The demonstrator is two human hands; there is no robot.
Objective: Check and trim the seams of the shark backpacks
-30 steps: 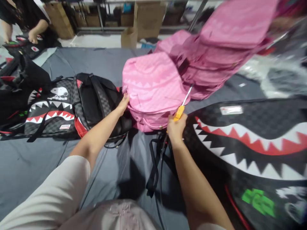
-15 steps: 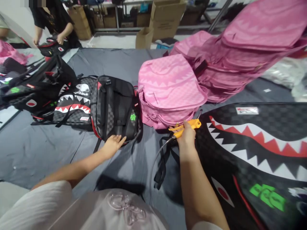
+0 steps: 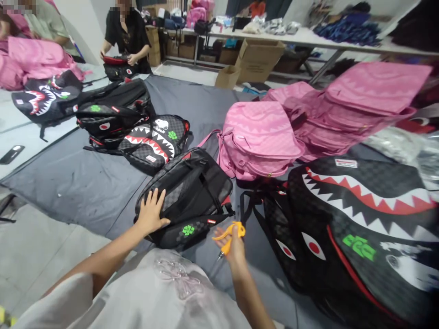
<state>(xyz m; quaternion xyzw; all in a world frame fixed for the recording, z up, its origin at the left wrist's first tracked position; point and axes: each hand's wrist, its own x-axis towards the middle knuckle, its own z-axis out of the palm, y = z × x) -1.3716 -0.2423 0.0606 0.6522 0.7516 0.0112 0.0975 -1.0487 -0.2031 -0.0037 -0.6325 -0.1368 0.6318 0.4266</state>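
Observation:
A black checkered backpack (image 3: pixel 181 183) lies right in front of me with its shoulder straps facing up and a green patch on its side. My left hand (image 3: pixel 151 214) rests on its near left part, fingers spread, not gripping. In my right hand (image 3: pixel 236 249) is an orange air blow gun (image 3: pixel 236 229) with a hose running down from its handle. The gun is beside the backpack's near right corner. To the right lies a stack of black shark-mouth backpacks (image 3: pixel 325 214); loose straps hang between it and my right hand.
A pink backpack (image 3: pixel 257 137) and a pink stack (image 3: pixel 363 109) stand behind. At left are more black backpacks (image 3: pixel 109 116). A person in black (image 3: pixel 126 36) handles a black bag across the grey-covered table (image 3: pixel 185 96). Cardboard boxes (image 3: pixel 257 59) stand beyond.
The black backpack has come nearer and turned, away from the shark-mouth backpack behind it. My left hand now lies spread on it. My right hand has drawn the blow gun back from the pink backpack.

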